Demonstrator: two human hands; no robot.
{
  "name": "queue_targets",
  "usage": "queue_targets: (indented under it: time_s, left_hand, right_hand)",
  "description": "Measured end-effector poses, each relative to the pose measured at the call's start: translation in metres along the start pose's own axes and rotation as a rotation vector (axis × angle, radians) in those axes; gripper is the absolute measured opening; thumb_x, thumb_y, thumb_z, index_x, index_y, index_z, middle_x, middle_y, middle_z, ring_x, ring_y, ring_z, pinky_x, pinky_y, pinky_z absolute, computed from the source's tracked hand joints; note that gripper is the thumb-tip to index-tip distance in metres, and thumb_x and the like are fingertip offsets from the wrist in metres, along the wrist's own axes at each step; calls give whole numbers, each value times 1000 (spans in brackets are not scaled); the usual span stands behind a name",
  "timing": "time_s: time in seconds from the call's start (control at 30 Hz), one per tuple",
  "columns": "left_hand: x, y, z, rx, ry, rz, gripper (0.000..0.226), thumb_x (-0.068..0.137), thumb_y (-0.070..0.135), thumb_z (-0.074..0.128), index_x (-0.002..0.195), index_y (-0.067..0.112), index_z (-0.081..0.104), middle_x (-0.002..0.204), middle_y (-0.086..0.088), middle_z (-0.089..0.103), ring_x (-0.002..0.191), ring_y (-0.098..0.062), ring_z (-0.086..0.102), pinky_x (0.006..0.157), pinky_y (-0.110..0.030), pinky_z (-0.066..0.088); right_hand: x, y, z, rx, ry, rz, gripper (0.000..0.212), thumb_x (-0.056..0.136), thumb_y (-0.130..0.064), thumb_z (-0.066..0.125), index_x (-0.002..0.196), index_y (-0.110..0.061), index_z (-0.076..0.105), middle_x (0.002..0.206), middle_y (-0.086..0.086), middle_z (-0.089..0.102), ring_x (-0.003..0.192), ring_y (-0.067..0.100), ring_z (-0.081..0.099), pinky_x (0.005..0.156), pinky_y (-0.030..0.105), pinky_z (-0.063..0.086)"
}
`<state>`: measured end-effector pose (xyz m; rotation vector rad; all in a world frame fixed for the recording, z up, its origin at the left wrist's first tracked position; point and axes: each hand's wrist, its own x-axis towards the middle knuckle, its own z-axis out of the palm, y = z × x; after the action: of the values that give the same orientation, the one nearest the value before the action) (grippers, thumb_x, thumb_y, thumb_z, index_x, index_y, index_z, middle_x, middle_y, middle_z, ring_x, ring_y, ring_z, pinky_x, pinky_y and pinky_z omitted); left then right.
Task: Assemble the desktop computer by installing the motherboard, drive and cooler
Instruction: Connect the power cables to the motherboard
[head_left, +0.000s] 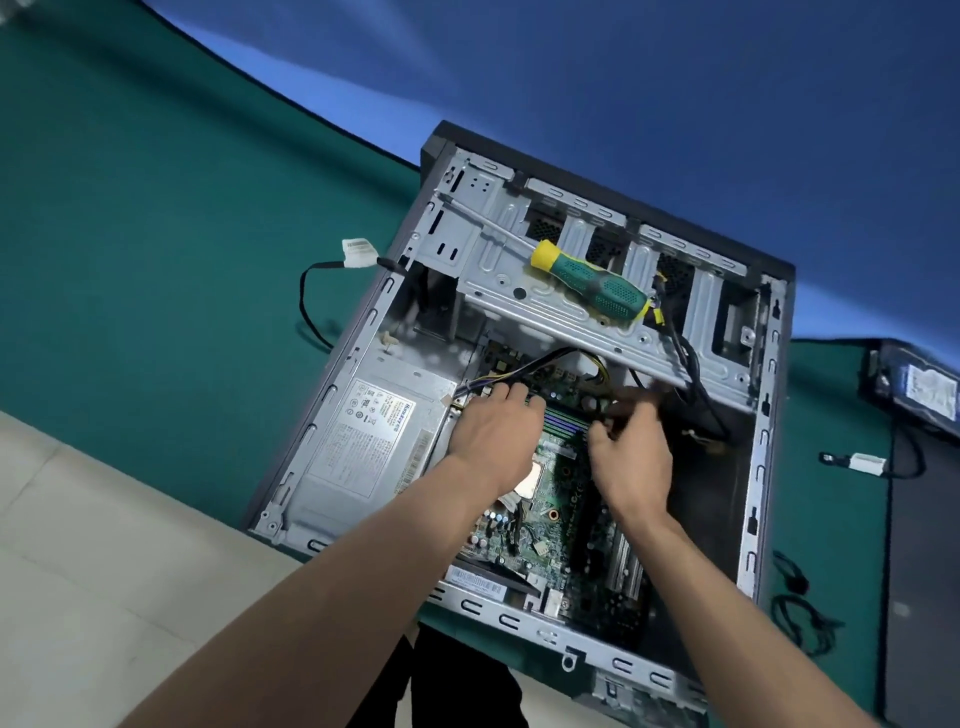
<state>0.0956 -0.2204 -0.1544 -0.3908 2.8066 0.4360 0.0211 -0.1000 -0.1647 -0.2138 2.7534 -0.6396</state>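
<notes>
Reaching into case (769, 395), left hand (491, 426) and right hand (631, 452) over motherboard (563, 488)

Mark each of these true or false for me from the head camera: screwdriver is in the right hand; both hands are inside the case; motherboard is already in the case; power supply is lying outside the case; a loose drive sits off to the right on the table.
1. The screwdriver is in the right hand. False: it lies on the metal drive cage, untouched.
2. Both hands are inside the case. True: the left hand and the right hand are over the motherboard's far edge.
3. The motherboard is already in the case. True.
4. The power supply lies outside the case. False: it sits inside, along the left wall.
5. A loose drive sits to the right on the table. True, at the picture's edge.
</notes>
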Motion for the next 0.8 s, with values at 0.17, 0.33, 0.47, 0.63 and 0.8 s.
queue_targets:
  time_s: [0.17, 0.33, 0.47, 0.63, 0.8]
  left_hand:
    - [0, 0, 3, -2, 4, 21, 45, 88, 7, 50, 131, 15, 40, 127, -11, 47, 114, -27, 43, 89, -37, 41]
    - [-4, 6, 5, -253, -43, 80, 21, 96, 27, 41, 91, 24, 62, 101, -3, 60, 101, -24, 51, 84, -36, 39]
    - [-9, 13, 8, -834, -370, -82, 10, 87, 21, 61, 79, 20, 65, 68, -1, 65, 56, -17, 57, 61, -28, 45]
    - [-3, 11, 1, -1127, -246, -290, 10, 88, 6, 61, 79, 8, 66, 62, -8, 63, 37, -13, 47, 36, -20, 39]
    - [-7, 13, -10, -1500, -235, -426, 8, 88, 7, 63, 90, -1, 63, 61, -12, 64, 37, -13, 51, 36, -20, 45]
  right_hand:
    - [-7, 3, 0, -73, -98, -185, 29, 84, -15, 58, 113, -17, 60, 110, 2, 55, 87, 23, 57, 77, 31, 44]
    - [-9, 12, -1, 169, -38, -157, 16, 88, -9, 59, 103, -14, 63, 104, 1, 60, 85, 12, 54, 78, 24, 40]
    - [-9, 8, -2, 326, -20, -111, 13, 90, -7, 57, 95, -15, 65, 97, 4, 65, 85, 15, 57, 77, 24, 42]
    - [-18, 11, -10, 333, 73, -114, 25, 85, -14, 58, 100, -34, 57, 102, -11, 52, 68, -1, 54, 62, 14, 38]
    - [-32, 11, -14, 340, 44, -229, 24, 83, -19, 62, 97, -38, 61, 101, -22, 52, 73, -2, 56, 68, 22, 46]
